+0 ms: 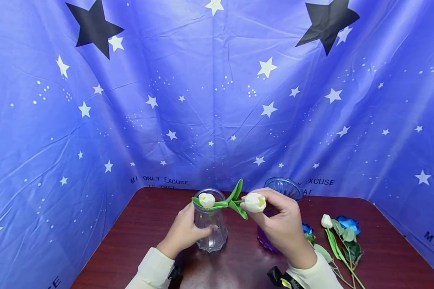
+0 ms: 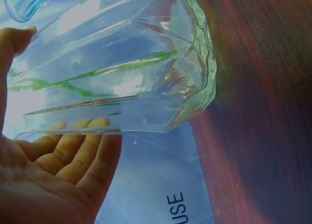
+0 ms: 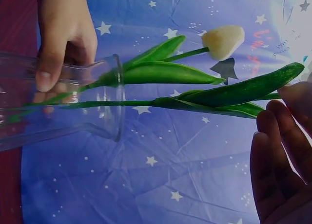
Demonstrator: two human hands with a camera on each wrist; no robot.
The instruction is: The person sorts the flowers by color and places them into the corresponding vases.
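"Head view first; what are the fingers of the left hand [image 1: 183,233] doing?"

"Grasping the clear vase [image 1: 211,226]; the thumb lies on the glass on the near side, the other fingers curve round the far side; the vase stands on the table [image 1: 137,224]."

"And the right hand [image 1: 280,224]?"

"Thumb and forefinger pinch a white tulip [image 1: 254,202] at or just below its bloom; the exact contact is hidden; in the right wrist view the other fingers are loosely bent."

"Where does that flower lie, then?"

"Bloom at the fingertips, leaves just beyond them, stem running down through the vase's mouth; beside it a second tulip [image 1: 207,200] stands in the same glass, bloom above the rim, well apart from the pinching fingers; behind the right hand is a blue-and-purple vase [image 1: 283,185]."
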